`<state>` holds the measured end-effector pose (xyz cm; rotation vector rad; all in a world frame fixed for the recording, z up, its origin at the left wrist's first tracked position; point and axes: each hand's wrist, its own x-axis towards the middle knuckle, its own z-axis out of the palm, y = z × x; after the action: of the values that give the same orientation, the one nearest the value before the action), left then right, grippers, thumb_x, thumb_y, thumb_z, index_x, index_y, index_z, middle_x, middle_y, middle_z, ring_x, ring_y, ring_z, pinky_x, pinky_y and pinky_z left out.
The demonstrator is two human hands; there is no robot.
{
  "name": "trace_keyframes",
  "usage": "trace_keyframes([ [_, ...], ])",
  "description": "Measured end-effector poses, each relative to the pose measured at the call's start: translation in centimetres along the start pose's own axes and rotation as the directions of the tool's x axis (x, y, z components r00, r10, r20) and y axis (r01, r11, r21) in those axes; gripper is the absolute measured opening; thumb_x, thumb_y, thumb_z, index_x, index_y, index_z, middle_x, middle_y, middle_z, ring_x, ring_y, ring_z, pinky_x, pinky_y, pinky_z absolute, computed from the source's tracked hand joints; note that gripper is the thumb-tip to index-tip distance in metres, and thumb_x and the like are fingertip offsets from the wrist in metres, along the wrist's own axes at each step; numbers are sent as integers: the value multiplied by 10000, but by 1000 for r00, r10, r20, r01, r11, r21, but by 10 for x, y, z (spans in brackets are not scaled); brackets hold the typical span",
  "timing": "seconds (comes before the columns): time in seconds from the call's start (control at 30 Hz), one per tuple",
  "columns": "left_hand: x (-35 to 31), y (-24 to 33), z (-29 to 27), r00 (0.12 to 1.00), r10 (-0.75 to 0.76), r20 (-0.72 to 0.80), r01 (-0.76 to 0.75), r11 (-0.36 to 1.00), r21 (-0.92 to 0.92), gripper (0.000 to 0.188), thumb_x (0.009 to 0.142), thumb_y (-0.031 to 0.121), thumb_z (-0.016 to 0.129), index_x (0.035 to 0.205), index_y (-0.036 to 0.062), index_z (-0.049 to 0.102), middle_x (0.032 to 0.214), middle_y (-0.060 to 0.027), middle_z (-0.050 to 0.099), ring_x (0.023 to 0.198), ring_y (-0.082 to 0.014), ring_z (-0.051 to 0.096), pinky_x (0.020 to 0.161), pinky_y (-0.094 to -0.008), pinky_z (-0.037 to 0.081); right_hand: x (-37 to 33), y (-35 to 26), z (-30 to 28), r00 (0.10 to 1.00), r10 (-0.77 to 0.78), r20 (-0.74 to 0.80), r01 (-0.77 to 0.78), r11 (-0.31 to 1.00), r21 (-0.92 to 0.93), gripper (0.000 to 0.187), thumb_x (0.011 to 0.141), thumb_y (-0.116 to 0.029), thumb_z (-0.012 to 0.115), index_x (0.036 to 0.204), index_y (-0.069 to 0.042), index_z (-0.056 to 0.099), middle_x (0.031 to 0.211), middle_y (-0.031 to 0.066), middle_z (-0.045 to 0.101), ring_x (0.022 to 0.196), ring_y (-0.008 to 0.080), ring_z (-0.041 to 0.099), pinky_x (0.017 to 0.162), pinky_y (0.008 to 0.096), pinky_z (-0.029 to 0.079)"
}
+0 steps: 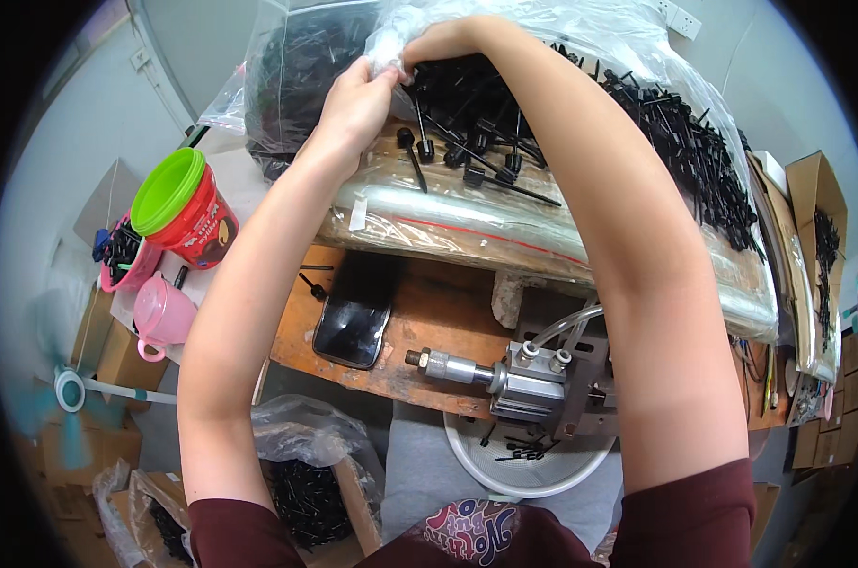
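At the far left of a brown, film-wrapped flat slab (448, 213), a clear, soft plastic bag (301, 85) already holds many black rods. The left hand (359, 102) and right hand (448, 41) each have their grip pinching its bunched neck. No knot shows, so closing seems unfinished; loose black thick-headed rods (670, 123) remain heaped along the slab.

The walls (774, 71) are pale gray. 1 fan (69, 390) with blurry teal blades is on the left. Brown boxes (831, 418) sit far right. The wood table (438, 312) looks scuffed.
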<state>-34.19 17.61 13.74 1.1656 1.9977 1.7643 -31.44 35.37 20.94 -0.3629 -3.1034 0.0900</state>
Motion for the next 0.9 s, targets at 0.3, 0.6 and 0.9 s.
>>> trace_keyframes([
  [0.3, 0, -6, -6, 998, 24, -59, -3, 945, 326, 274, 969, 218, 498, 1079, 2, 626, 1036, -161, 669, 976, -267, 637, 879, -365, 476, -71, -10, -13, 983, 116, 143, -85, 974, -209, 833, 566, -584, 773, 1216, -74, 662, 1255, 206, 615, 1128, 328, 603, 968, 383, 466],
  [0.6, 19, -4, 4, 990, 124, -71, -38, 705, 708, 278, 917, 202, 534, 1045, -27, 626, 1025, -237, 665, 1026, -375, 621, 897, -441, 472, -151, 21, -24, 985, 98, 142, -79, 988, -133, 999, 576, -495, 794, 1428, -97, 457, 1349, 213, 544, 1240, 335, 533, 1041, 388, 431],
  [0.9, -35, 19, 1, 774, 611, -163, -283, 565, 775, 625, 870, 528, 639, 1138, -34, 584, 837, -145, 668, 752, -243, 661, 691, -378, 520, -203, 42, -26, 973, 146, 179, -110, 975, -195, 940, 599, -357, 789, 1425, -69, 446, 1450, 165, 453, 1322, 309, 453, 1090, 377, 399],
])
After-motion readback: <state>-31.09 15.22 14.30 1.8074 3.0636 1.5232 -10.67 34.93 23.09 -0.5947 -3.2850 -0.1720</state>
